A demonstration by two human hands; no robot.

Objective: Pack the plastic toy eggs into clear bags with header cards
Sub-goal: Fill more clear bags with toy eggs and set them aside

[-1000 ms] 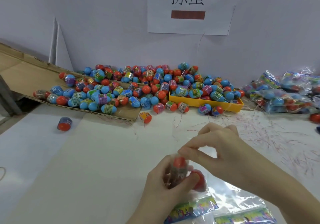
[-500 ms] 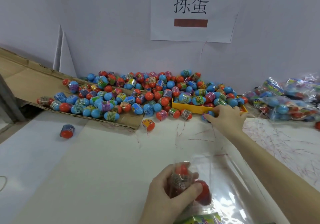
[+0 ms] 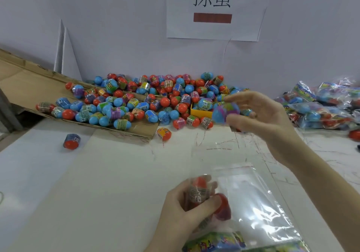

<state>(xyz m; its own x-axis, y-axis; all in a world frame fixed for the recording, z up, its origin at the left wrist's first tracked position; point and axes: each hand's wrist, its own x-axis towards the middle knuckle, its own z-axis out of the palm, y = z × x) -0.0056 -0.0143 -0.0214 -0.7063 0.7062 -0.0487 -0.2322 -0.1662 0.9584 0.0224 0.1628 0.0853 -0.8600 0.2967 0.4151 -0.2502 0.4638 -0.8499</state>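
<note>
A big heap of blue and orange plastic toy eggs (image 3: 148, 101) lies along the wall, spilling over a cardboard sheet (image 3: 29, 80) and a yellow tray (image 3: 200, 112). My right hand (image 3: 261, 113) is raised in front of the heap and pinches a blue egg (image 3: 224, 111) with a purple and green label. My left hand (image 3: 183, 210) grips a clear bag (image 3: 253, 203) near the front edge, closed round two orange eggs (image 3: 200, 189) inside it. The bag's colourful header card (image 3: 214, 242) shows at the bottom.
Filled bags of eggs (image 3: 319, 105) are piled at the right by the wall. One stray orange egg (image 3: 71, 141) lies on the white table at the left, another (image 3: 164, 134) just below the cardboard. A paper sign (image 3: 213, 8) hangs on the wall.
My right hand left the bag, reached to the heap by the yellow tray, and now lifts away with a blue egg. My left hand kept hold of the bag.
</note>
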